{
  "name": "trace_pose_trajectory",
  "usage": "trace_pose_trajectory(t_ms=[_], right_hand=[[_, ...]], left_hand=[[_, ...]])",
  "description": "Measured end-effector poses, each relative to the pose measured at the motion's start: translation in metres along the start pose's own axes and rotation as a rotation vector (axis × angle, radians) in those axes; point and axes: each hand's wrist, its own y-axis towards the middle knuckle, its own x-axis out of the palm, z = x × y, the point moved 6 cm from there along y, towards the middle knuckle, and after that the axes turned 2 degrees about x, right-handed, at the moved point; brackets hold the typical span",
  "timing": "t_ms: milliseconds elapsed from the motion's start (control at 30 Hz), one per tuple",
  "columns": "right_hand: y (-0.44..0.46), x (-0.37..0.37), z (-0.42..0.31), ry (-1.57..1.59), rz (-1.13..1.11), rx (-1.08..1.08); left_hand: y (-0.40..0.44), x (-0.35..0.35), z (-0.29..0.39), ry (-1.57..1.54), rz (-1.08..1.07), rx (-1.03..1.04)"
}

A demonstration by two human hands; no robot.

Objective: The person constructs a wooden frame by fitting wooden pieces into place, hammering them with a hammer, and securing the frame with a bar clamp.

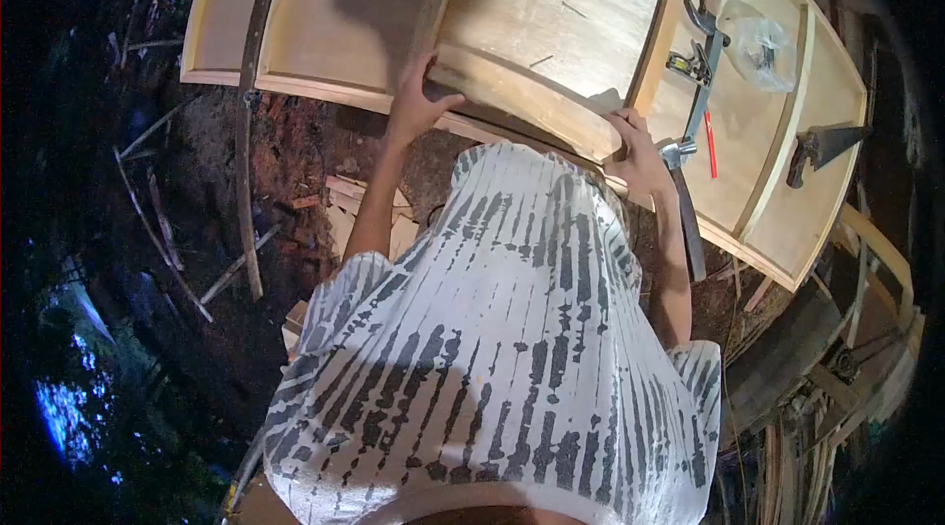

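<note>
A short pale wooden board (532, 104) lies along the near edge of a large framed wooden panel (345, 43). My left hand (418, 104) is at the board's left end, thumb spread from the fingers, which reach over a crosspiece. At the board's right end my right hand (638, 153) has its fingers bent round the wood. Just right of that hand rests a hammer (687, 205), its dark handle hanging past the panel's edge. Two nails lie loose on the panel beyond the board.
On the panel's right part are a metal square (705, 72), a small plane-like tool (689, 62), a red pencil (710, 144), a clear plastic bag (763, 55) and a handsaw (825, 147). Wood scraps (364, 215) lie on the ground below.
</note>
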Motion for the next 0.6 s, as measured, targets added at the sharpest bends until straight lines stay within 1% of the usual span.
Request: trace_pose_trajectory(t_ms=[33,67,100,133,167,200,267,300,367,400,467,500,533,567,600], right_hand=[[0.004,0.001,-0.004,-0.012,-0.012,-0.031],[0.002,0.005,-0.003,-0.009,-0.012,-0.019],[0.000,0.008,-0.002,-0.080,-0.012,-0.045],[-0.002,0.010,0.002,-0.152,-0.013,-0.070],[-0.004,0.011,0.001,-0.149,-0.014,-0.058],[-0.004,0.010,-0.006,-0.223,0.002,-0.029],[-0.006,0.005,-0.013,-0.311,0.014,0.036],[-0.009,0.003,-0.011,-0.310,0.013,0.045],[-0.018,-0.009,-0.006,-0.403,0.163,0.152],[-0.023,-0.011,-0.007,-0.439,0.185,0.220],[-0.026,-0.006,0.004,-0.431,0.188,0.234],[-0.026,-0.005,0.011,-0.422,0.193,0.239],[-0.024,-0.003,0.012,-0.372,0.237,0.184],[-0.019,0.002,0.010,-0.365,0.236,0.182],[-0.014,0.007,0.008,-0.330,0.217,0.177]], left_hand=[[-0.014,-0.002,-0.009,-0.122,0.037,-0.001],[-0.025,-0.002,-0.013,-0.243,0.045,0.010],[-0.035,-0.002,-0.010,-0.247,0.033,0.008],[-0.046,-0.002,-0.011,-0.301,0.072,-0.091],[-0.052,0.000,-0.013,-0.354,0.111,-0.192],[-0.053,0.009,-0.015,-0.356,0.099,-0.195],[-0.053,0.017,-0.012,-0.096,0.153,-0.098],[-0.049,0.022,-0.014,-0.099,0.144,-0.099],[-0.042,0.030,-0.023,-0.086,0.131,-0.174],[-0.038,0.030,-0.026,-0.088,0.122,-0.175],[-0.033,0.029,-0.032,-0.026,0.089,-0.190],[-0.032,0.028,-0.032,-0.039,0.090,-0.190],[-0.033,0.024,-0.035,-0.112,0.102,-0.217],[-0.035,0.013,-0.044,-0.166,0.113,-0.246],[-0.037,0.005,-0.054,-0.116,0.143,-0.222]])
